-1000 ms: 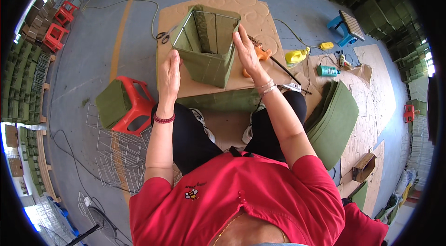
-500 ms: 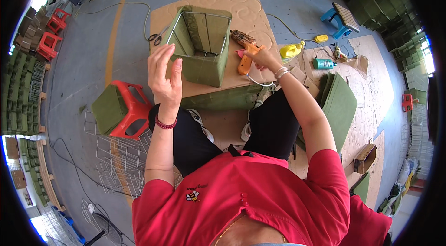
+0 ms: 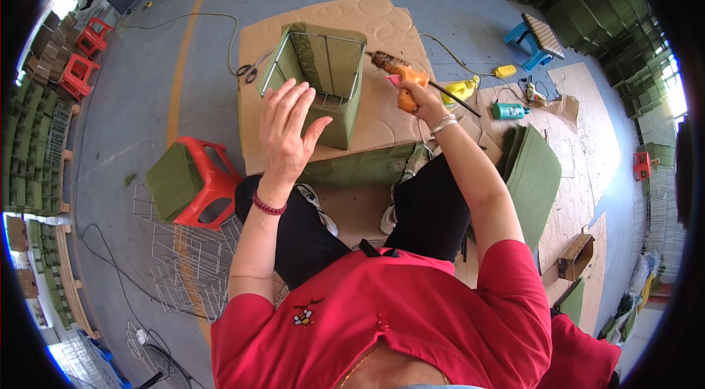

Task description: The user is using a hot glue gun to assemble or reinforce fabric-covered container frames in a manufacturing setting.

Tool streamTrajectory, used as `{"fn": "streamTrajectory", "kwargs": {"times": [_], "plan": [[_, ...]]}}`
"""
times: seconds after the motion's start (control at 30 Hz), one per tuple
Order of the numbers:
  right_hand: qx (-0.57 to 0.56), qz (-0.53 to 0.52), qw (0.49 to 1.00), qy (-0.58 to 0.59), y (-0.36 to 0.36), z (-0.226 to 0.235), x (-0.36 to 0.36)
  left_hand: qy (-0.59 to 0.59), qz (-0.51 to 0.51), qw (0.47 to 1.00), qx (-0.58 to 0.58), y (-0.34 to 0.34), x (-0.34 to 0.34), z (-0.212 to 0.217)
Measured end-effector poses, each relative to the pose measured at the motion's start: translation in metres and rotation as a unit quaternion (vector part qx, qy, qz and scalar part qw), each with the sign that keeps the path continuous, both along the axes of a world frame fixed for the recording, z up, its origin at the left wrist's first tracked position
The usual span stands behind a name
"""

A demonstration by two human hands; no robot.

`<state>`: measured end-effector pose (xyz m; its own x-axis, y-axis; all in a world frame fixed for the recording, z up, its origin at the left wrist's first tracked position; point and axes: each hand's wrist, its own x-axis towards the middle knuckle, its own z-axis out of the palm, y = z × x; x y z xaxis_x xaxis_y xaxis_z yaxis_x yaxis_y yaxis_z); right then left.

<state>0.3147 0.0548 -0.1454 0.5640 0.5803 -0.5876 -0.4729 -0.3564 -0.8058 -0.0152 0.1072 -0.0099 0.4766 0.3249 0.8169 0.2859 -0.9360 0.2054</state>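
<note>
A green fabric-covered box with a wire frame (image 3: 339, 128) stands open-topped on a cardboard-covered work surface (image 3: 393, 121). My left hand (image 3: 288, 125) is open, fingers stretched out, over the box's near left edge; whether it touches is hard to tell. To the right of the box, my right hand (image 3: 424, 101) grips an orange hot glue gun (image 3: 410, 75). Its dark, stained nozzle end points toward the box's right rim. A black glue stick (image 3: 463, 103) juts out of the gun's back. Scissors (image 3: 250, 72) lie at the surface's left edge.
A red stool (image 3: 209, 183) bearing green sheets stands at left, beside wire frames (image 3: 191, 264). Stacked green panels (image 3: 532, 172) lean at right. A yellow bottle (image 3: 461, 89), a teal bottle (image 3: 510, 111) and a yellow power strip (image 3: 505, 71) lie beyond the surface's right side.
My right hand has closed round the glue gun's handle, raised the gun and shifted it slightly right. My left hand has moved right, across the box's near edge.
</note>
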Motion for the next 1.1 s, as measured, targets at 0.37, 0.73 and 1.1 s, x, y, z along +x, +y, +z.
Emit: {"fn": "streamTrajectory", "kwargs": {"times": [0.37, 0.73, 1.1], "plan": [[0.522, 0.142, 0.829, 0.137, -0.066, 0.147, 0.013, 0.071, -0.030, 0.997, -0.025, 0.002, 0.008, 0.009], [0.436, 0.237, 0.867, 0.042, -0.074, 0.192, -0.021, -0.120, 0.034, 0.966, -0.225, 0.055, -0.021, 0.018], [0.379, 0.320, 0.865, 0.069, -0.054, 0.201, -0.059, -0.123, 0.023, 0.917, -0.379, 0.071, -0.011, 0.007]]}}
